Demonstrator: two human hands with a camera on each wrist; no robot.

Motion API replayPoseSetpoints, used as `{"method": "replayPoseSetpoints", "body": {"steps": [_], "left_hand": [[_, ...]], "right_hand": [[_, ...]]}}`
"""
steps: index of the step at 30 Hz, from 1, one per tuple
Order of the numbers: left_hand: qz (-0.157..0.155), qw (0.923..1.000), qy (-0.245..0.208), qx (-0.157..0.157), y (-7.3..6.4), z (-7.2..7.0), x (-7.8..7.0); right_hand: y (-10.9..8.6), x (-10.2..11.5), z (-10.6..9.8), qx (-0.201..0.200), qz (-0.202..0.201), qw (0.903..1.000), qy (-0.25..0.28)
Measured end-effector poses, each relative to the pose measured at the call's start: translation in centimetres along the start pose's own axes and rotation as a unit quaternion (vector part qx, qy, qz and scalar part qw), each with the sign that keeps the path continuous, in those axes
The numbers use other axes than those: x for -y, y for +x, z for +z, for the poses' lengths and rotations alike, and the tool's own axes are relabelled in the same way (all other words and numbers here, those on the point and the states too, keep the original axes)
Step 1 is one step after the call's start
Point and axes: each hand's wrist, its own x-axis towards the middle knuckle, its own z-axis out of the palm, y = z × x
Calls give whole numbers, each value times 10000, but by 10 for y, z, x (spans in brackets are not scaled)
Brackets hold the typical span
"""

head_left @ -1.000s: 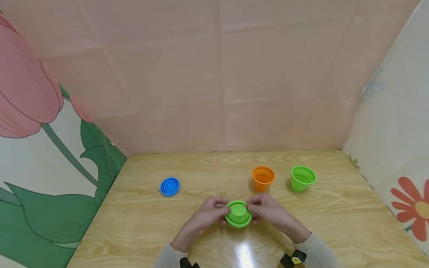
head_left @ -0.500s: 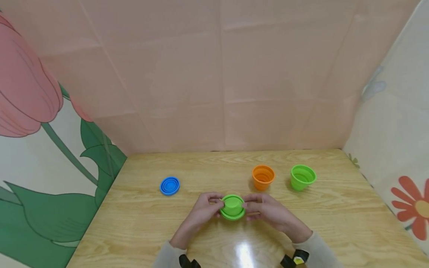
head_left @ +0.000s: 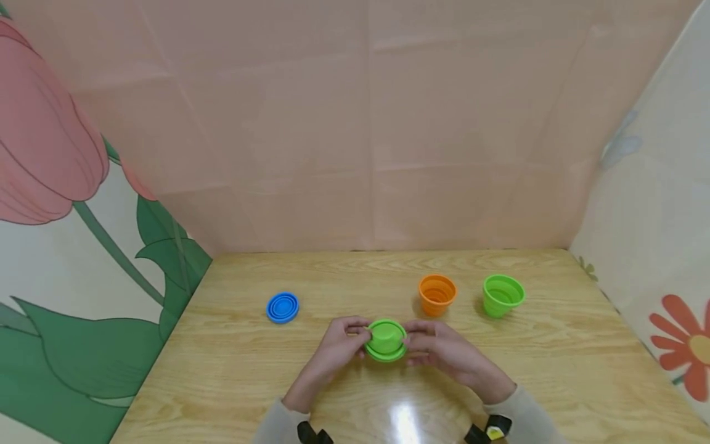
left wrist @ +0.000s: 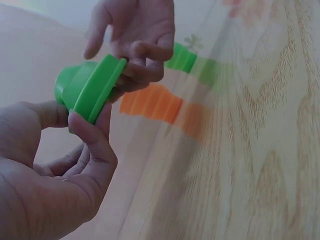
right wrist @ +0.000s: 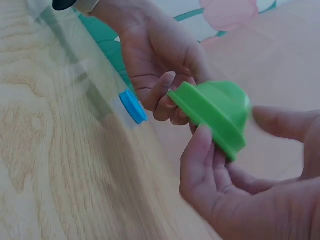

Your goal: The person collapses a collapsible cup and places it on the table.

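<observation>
A green collapsible cup [head_left: 386,340], partly folded, is held between both hands above the table, its base facing up and toward the head camera. My left hand [head_left: 339,348] pinches its rim on the left, thumb on the outer wall and fingers curled beneath, as the left wrist view shows. On the other side my right hand [head_left: 446,351] has its fingers curled under the rim. In the right wrist view the right thumb [right wrist: 280,121] points at the cup's base, its tip right at the wall. The cup [right wrist: 215,117] looks tilted there, with a stepped side.
An orange collapsible cup [head_left: 437,295] stands extended just beyond the right hand. Farther right stands another extended green cup [head_left: 502,296]. A flattened blue cup [head_left: 282,308] lies at the back left of the wooden table [head_left: 233,370]. A pink backdrop [head_left: 355,154] rises behind.
Both hands have brought the green cup slightly up and left in the head view, and its base has tilted. The right fingers have spread along its edge. The other cups stay put.
</observation>
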Motion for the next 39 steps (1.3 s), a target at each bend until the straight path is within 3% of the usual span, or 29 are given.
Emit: {"method": "replayPoseSetpoints", "body": {"steps": [8,17,19,22,27,34,39], "left_hand": [[60,10000,5,64,-2,0,-2],[64,9999,86,28,-4,10,-4],[-10,9999,-108,125,-5,11,-5],[-89,9978,-413,510,-5,9,-6],[-4,9929,-542,1056,-5,6,-5],[42,9919,-516,1157,-5,6,-3],[3,9942,-456,979,-3,8,-1]], "right_hand": [[1,-1,-3,205,36,9996,170],[4,-5,9,-478,-59,9979,-436],[3,-3,10,-681,-124,9961,-553],[3,-1,10,-946,-171,9930,-689],[2,3,9,-1063,-147,9911,-787],[2,3,9,-1138,-94,9896,-870],[3,3,9,-1056,-155,9888,-1040]]}}
